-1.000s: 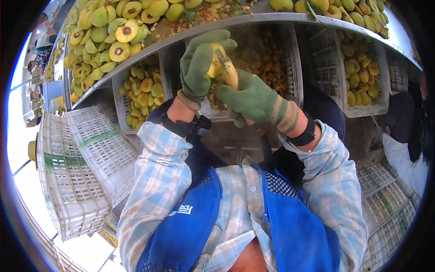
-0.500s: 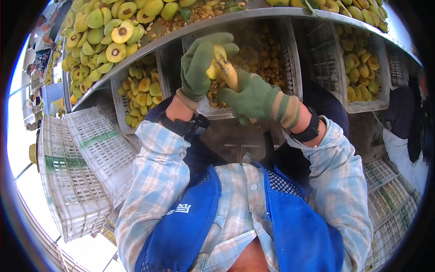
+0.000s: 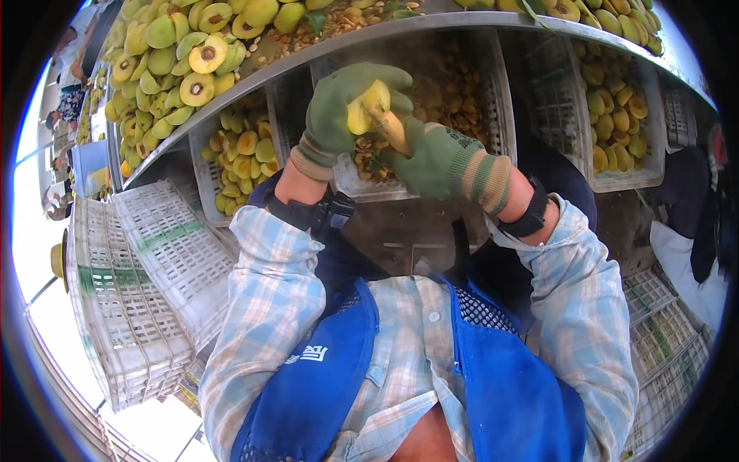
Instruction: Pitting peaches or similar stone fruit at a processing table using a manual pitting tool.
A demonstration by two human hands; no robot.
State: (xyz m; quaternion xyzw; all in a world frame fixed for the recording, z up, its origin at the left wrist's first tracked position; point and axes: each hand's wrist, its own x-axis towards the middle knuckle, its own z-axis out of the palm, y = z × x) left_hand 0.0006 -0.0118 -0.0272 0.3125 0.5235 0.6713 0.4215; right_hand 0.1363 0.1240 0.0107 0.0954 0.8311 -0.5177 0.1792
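Both my hands wear green knitted gloves and meet over a crate below the table edge. My left hand is closed round a yellow stone fruit, which looks split. In my right hand is a pitting tool with a pale wooden handle. Its metal tip is against the fruit's cut flesh; the very end is hidden. Below the hands, the crate holds brown-yellow stones and scraps.
Cut yellow-green fruit is heaped on the metal-edged table. Fruit halves fill a left crate and a right crate. Stacked white crates stand at my left, more crates at my right. People are far left.
The fruit has turned in my left hand, showing more yellow flesh. My right hand has shifted slightly to the right and down, with its back turned more upward.
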